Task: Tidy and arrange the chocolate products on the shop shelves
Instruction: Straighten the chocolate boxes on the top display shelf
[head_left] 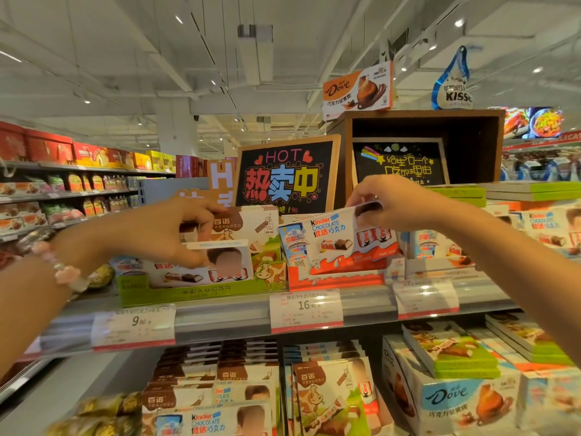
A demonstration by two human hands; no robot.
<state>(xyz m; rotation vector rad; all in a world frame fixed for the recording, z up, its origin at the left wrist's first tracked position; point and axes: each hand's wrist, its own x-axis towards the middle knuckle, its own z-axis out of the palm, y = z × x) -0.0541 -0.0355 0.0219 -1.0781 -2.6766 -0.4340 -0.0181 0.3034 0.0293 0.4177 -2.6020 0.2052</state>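
Facing the HOT sign (287,174) behind the shelf (220,313), we pinch a Kinder box (338,237) with our right hand (386,201) in the orange tray (333,280); left hand (169,234) grips a Kinder pack (217,262) in the green tray (201,292).

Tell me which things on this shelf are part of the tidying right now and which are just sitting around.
In the job:
left hand, gripping a small Kinder box in the green tray
right hand, pinching the top of a large Kinder box in the red tray

Just around:
HOT chalkboard sign
Dove box on the wooden crate
price tags
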